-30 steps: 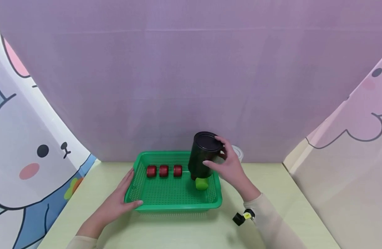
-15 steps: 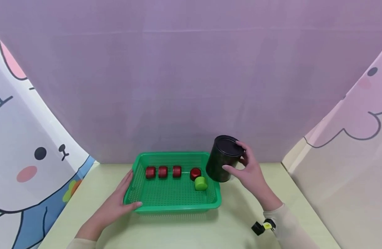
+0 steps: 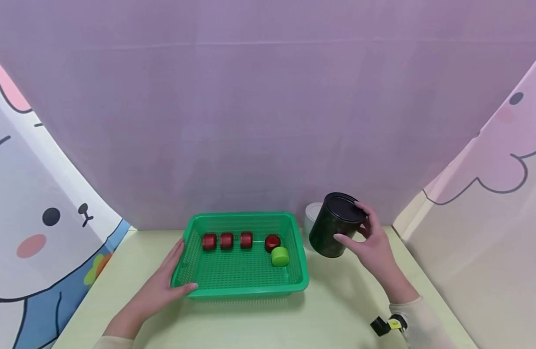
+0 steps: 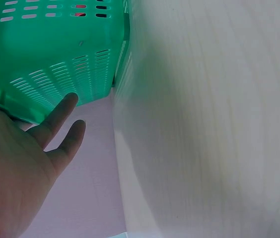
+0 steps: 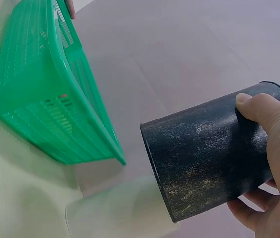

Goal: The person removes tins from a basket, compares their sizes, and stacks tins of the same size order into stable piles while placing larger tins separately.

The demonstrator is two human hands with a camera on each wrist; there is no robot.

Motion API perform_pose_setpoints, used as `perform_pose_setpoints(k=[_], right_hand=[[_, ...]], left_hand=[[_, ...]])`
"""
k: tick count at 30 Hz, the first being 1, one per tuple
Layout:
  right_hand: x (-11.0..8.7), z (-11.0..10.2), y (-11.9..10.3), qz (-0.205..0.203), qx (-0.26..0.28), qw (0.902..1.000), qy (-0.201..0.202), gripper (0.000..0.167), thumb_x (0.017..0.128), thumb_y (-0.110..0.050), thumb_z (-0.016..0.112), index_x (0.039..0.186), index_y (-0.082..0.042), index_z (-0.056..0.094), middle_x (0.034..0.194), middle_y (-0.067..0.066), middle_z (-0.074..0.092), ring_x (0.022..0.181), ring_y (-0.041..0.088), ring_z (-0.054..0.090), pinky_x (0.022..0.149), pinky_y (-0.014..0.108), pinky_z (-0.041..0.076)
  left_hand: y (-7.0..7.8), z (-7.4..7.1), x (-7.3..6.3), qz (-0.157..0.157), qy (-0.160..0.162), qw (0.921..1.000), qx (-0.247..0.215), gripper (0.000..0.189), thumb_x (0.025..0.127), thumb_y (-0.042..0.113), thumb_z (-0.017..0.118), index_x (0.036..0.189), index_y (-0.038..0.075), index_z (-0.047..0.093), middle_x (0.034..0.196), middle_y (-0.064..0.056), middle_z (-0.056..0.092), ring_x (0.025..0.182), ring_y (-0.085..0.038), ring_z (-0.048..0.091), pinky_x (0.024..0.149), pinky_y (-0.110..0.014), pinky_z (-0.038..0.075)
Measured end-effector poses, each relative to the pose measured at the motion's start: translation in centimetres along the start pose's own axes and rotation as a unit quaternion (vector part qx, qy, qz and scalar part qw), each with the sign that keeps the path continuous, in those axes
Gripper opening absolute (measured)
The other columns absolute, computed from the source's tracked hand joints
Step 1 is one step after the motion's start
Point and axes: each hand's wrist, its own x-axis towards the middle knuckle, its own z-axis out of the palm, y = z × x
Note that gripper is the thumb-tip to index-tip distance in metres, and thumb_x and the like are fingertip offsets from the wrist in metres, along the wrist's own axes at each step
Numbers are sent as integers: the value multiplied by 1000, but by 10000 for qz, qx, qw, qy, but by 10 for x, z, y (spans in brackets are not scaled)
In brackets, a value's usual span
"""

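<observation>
My right hand [image 3: 372, 245] holds a black lidded canister [image 3: 335, 230] by its upper part, thumb on the near side. The canister is tilted and stands off the table, right of the green basket [image 3: 246, 292]. In the right wrist view, my thumb and fingers span the canister [image 5: 204, 153]. My left hand [image 3: 161, 281] lies along the basket's left side, its fingers extended and the thumb at the front rim. The left wrist view shows two fingers [image 4: 63, 114] by the basket's outer wall. Inside lie several small red cylinders [image 3: 226, 241] and a bright green cylinder [image 3: 280, 257].
A white container [image 3: 309, 218] stands behind the canister, partly covered by it. The basket sits on a pale wooden table [image 3: 250, 325]. A purple cloth wall [image 3: 268, 121] rises at the back, with printed panels on both sides.
My right hand has carried the black canister rightward, from above the basket's right end to beyond its rim, uncovering a red cylinder. My left hand has stayed on the basket.
</observation>
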Motion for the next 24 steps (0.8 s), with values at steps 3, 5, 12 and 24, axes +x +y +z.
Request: perform_pose_setpoints(k=[3,5,12,24], right_hand=[[-1,-6,3,-4,-59,10000,59,97,86,5,93,167,-14,43,147,13,60,118,4,66,100,14,52],[-1,-9,4,-10,-89,9999,105,97,86,6,93,167,-14,43,148,12,60,118,5,66,100,13,52],[-3,-20,7,26,-180,9994,298,97,85,8,92,166,-12,43,150,13,58,116,4,65,99,12,51],[3,-27,19,-123,-284,9978,580,98,81,13,92,164,-8,46,151,13,56,119,3,62,99,11,48]], left_hand=[[-1,-1,1,16,21,10000,26,119,94,38,89,179,9,10,186,-13,8,163,-57,19,116,-81,32],[-2,-1,0,23,30,10000,40,119,94,38,89,179,9,10,186,-13,7,162,-58,19,115,-82,32],[-2,2,-2,-11,20,10000,24,118,95,39,88,179,10,9,185,-14,8,162,-58,18,115,-82,32],[0,3,-2,57,89,9999,-61,118,94,35,90,178,7,12,185,-16,10,162,-58,18,116,-81,31]])
